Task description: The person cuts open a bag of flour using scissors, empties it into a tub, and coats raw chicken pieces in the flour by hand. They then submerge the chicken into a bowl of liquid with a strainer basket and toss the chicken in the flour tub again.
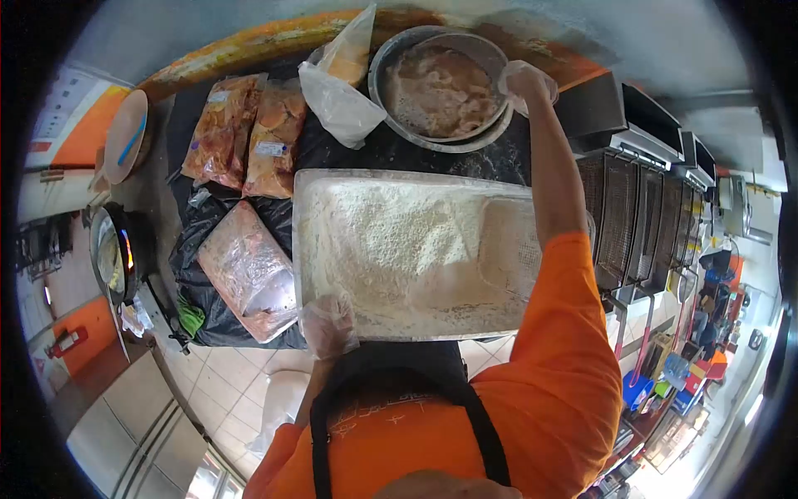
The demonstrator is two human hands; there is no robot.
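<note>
In a clear plastic glove, my right hand (pixel 529 86) is closed at the right rim of a round metal bowl (pixel 490 51). Pieces of raw meat (pixel 440 87) lie in cloudy liquid inside it, and a second, wider metal bowl (pixel 470 147) sits underneath. My left hand (pixel 327 326), also gloved, is at the near left corner of a large rectangular tray (pixel 399 334), its fingers bent over the edge. White flour (pixel 407 229) covers much of the tray. A mesh basket (pixel 519 241) coated in flour lies at the tray's right end.
Bags of marinated meat (pixel 223 129) and a plastic-wrapped flat pack (pixel 249 270) lie left of the tray. An open plastic bag (pixel 341 100) stands beside the bowls. Wire fryer baskets (pixel 632 212) hang at right. A wok-like pan (pixel 108 254) is at far left.
</note>
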